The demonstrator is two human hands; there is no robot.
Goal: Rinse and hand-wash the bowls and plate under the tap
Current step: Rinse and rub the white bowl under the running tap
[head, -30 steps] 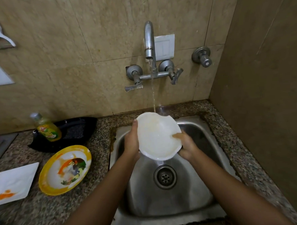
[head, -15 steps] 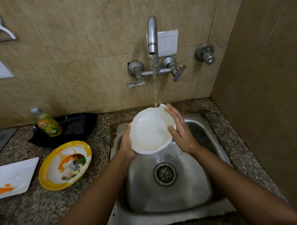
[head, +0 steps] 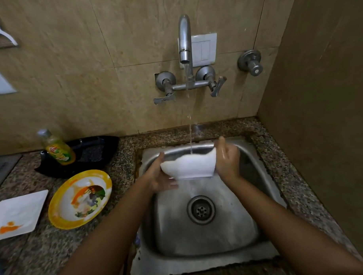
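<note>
Looking down on a granite counter (head: 280,171) and, sunk into it, a steel sink (head: 201,266), front corners covered by both forearms. Above, wall tap (head: 184,40) running thinly. Left of the sink: stained yellow-rimmed bowl (head: 83,173); square white plate (head: 18,213), cut off by the frame edge. Over the basin, white bowl (head: 190,166) tipped on edge under the stream, inside unseen. Left hand (head: 159,179) gripping its underside, fingers blurred; right hand (head: 227,160) clamped on its right rim.

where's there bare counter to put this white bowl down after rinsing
Bare granite runs right of the sink, up to the side wall, and along the near left edge before the yellow bowl and square plate. Left of the sink is crowded: those two, the soap bottle and black tray.
</note>
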